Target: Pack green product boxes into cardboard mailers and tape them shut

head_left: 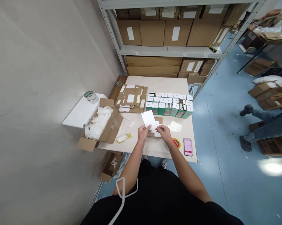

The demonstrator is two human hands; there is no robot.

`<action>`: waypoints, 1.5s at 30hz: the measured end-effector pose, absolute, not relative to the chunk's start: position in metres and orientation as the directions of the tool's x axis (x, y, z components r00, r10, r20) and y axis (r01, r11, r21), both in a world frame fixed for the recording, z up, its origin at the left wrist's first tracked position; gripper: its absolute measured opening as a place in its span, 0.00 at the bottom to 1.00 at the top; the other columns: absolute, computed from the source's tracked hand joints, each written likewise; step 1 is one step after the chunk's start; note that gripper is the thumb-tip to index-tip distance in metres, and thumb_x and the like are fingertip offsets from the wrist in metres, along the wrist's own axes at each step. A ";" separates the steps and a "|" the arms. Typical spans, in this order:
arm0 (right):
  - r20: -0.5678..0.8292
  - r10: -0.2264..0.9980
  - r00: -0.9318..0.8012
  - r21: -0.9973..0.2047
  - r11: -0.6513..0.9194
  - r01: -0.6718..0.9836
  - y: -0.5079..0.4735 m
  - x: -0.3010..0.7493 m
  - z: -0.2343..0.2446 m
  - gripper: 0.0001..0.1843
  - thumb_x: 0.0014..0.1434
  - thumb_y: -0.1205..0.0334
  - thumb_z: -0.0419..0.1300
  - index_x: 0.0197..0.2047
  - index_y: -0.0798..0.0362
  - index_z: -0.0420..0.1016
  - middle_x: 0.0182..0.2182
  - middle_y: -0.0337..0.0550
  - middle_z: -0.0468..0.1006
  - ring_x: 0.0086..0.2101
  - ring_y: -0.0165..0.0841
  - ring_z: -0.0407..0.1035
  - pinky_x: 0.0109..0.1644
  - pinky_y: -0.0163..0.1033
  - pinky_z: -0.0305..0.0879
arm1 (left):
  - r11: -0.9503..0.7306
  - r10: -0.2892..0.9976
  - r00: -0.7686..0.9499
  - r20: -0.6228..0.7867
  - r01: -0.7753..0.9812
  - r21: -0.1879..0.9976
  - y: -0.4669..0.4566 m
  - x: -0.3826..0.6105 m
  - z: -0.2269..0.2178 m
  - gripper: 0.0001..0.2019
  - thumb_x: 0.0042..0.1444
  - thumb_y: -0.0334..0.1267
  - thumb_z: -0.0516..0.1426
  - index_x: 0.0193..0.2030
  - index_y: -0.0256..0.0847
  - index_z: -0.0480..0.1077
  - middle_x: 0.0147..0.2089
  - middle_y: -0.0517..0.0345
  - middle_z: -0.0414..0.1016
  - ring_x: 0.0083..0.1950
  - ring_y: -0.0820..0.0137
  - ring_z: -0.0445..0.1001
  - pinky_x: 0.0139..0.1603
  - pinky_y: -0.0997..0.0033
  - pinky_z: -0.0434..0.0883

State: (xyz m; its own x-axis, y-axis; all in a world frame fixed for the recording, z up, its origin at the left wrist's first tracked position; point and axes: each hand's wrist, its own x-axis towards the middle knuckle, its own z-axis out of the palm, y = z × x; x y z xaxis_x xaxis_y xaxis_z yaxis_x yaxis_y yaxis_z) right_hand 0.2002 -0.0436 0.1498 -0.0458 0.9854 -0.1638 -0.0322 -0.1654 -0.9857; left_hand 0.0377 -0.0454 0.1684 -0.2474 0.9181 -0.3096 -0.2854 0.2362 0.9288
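Note:
My left hand [143,132] is closed on a white card [148,119], holding it tilted above the table [159,84]. My right hand [163,132] pinches a small white piece just right of it, over a flat brown cardboard piece [158,120]. Behind them stand rows of small green-and-white boxes [170,103]. A loose white sheet [175,126] lies to the right of my hands.
An open carton of white packets [101,123] sits at the table's left, flattened cardboard [131,98] behind it. A tape roll [177,142] and a pink phone [188,147] lie near the front edge. Shelving with brown cartons [169,31] stands behind. Another person's legs [260,125] are at the right.

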 end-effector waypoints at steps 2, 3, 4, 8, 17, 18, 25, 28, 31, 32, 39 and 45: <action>-0.162 0.985 -0.053 -0.986 -0.164 -0.031 -0.043 0.200 0.151 0.15 0.56 0.46 0.66 0.34 0.49 0.78 0.34 0.43 0.83 0.34 0.37 0.77 0.41 0.43 0.73 | 0.221 0.922 -0.253 -0.294 -0.280 0.934 -0.045 0.037 0.168 0.27 0.40 0.52 0.76 0.43 0.36 0.84 0.45 0.44 0.86 0.49 0.56 0.82 0.52 0.59 0.75; -0.160 0.985 -0.057 -0.986 -0.162 -0.033 -0.043 0.200 0.151 0.16 0.56 0.45 0.67 0.34 0.49 0.78 0.33 0.43 0.83 0.34 0.37 0.77 0.41 0.43 0.73 | 0.217 0.923 -0.252 -0.290 -0.279 0.935 -0.045 0.036 0.167 0.27 0.40 0.52 0.76 0.43 0.36 0.84 0.45 0.44 0.86 0.49 0.56 0.82 0.52 0.59 0.75; -0.158 0.985 -0.062 -0.986 -0.161 -0.035 -0.043 0.200 0.151 0.16 0.56 0.44 0.67 0.34 0.49 0.78 0.33 0.43 0.83 0.34 0.37 0.77 0.41 0.43 0.73 | 0.215 0.925 -0.249 -0.287 -0.280 0.936 -0.045 0.036 0.166 0.27 0.40 0.52 0.76 0.43 0.36 0.84 0.45 0.45 0.86 0.48 0.56 0.82 0.52 0.58 0.75; -0.159 0.983 -0.094 -0.985 -0.164 -0.045 -0.043 0.199 0.150 0.18 0.56 0.42 0.67 0.34 0.49 0.77 0.33 0.42 0.82 0.34 0.37 0.77 0.41 0.43 0.73 | 0.216 0.930 -0.229 -0.286 -0.289 0.933 -0.044 0.034 0.160 0.27 0.41 0.51 0.76 0.45 0.35 0.83 0.45 0.44 0.86 0.48 0.56 0.82 0.52 0.59 0.75; -0.123 0.988 -0.092 -0.988 -0.131 -0.080 -0.048 0.200 0.158 0.18 0.59 0.41 0.65 0.37 0.48 0.75 0.32 0.40 0.79 0.35 0.36 0.76 0.42 0.42 0.72 | 0.166 0.974 -0.152 -0.170 -0.035 0.985 -0.052 0.047 0.171 0.22 0.43 0.43 0.76 0.46 0.40 0.83 0.46 0.46 0.83 0.49 0.57 0.80 0.48 0.64 0.76; -0.108 0.989 -0.104 -0.989 -0.117 -0.086 -0.049 0.201 0.160 0.18 0.59 0.41 0.65 0.38 0.48 0.75 0.32 0.40 0.79 0.35 0.36 0.75 0.43 0.42 0.72 | 0.174 0.981 -0.074 -0.177 -0.053 0.983 -0.053 0.051 0.173 0.20 0.45 0.45 0.75 0.44 0.40 0.84 0.44 0.47 0.84 0.48 0.57 0.81 0.49 0.63 0.76; -0.077 0.980 -0.184 -0.990 -0.096 -0.099 -0.054 0.213 0.167 0.20 0.61 0.39 0.64 0.39 0.47 0.74 0.33 0.41 0.80 0.37 0.37 0.76 0.46 0.42 0.72 | 0.200 0.953 -0.204 -0.225 -0.136 0.970 -0.054 0.061 0.169 0.23 0.53 0.60 0.69 0.36 0.38 0.83 0.35 0.54 0.82 0.42 0.62 0.79 0.45 0.67 0.74; -0.103 0.982 -0.161 -0.988 -0.120 -0.100 -0.054 0.216 0.166 0.21 0.62 0.37 0.62 0.41 0.46 0.74 0.32 0.39 0.80 0.38 0.37 0.76 0.47 0.43 0.72 | 0.255 0.942 -0.157 -0.298 -0.244 0.936 -0.056 0.063 0.166 0.30 0.54 0.67 0.65 0.38 0.36 0.83 0.35 0.51 0.81 0.43 0.61 0.80 0.45 0.66 0.75; -0.117 0.983 -0.140 -0.988 -0.130 -0.083 -0.052 0.218 0.165 0.21 0.62 0.36 0.62 0.40 0.46 0.74 0.32 0.39 0.80 0.38 0.37 0.76 0.47 0.43 0.72 | 0.269 0.948 -0.090 -0.305 -0.282 0.921 -0.058 0.067 0.165 0.30 0.54 0.66 0.66 0.39 0.35 0.82 0.36 0.49 0.81 0.47 0.58 0.80 0.49 0.65 0.76; -0.111 0.984 -0.143 -0.989 -0.123 -0.080 -0.052 0.218 0.165 0.21 0.62 0.37 0.62 0.40 0.46 0.74 0.33 0.39 0.80 0.38 0.37 0.76 0.48 0.43 0.72 | 0.256 0.955 -0.079 -0.286 -0.266 0.929 -0.058 0.067 0.165 0.27 0.52 0.63 0.68 0.39 0.36 0.83 0.37 0.50 0.82 0.48 0.58 0.80 0.50 0.65 0.76; -0.079 0.985 -0.155 -0.990 -0.095 -0.103 -0.050 0.214 0.171 0.16 0.61 0.43 0.63 0.35 0.48 0.72 0.40 0.42 0.80 0.39 0.36 0.76 0.48 0.43 0.74 | 0.170 0.966 -0.160 -0.204 -0.199 0.965 -0.058 0.057 0.167 0.19 0.51 0.54 0.71 0.37 0.38 0.84 0.34 0.56 0.81 0.41 0.63 0.78 0.45 0.67 0.75; -0.184 0.983 -0.007 -0.966 -0.182 -0.183 -0.050 0.201 0.170 0.18 0.59 0.42 0.63 0.36 0.47 0.69 0.33 0.38 0.79 0.36 0.35 0.76 0.46 0.44 0.76 | 0.110 0.952 -0.260 -0.161 -0.199 0.974 -0.056 0.045 0.172 0.20 0.55 0.57 0.68 0.34 0.39 0.82 0.31 0.57 0.77 0.36 0.67 0.74 0.39 0.72 0.71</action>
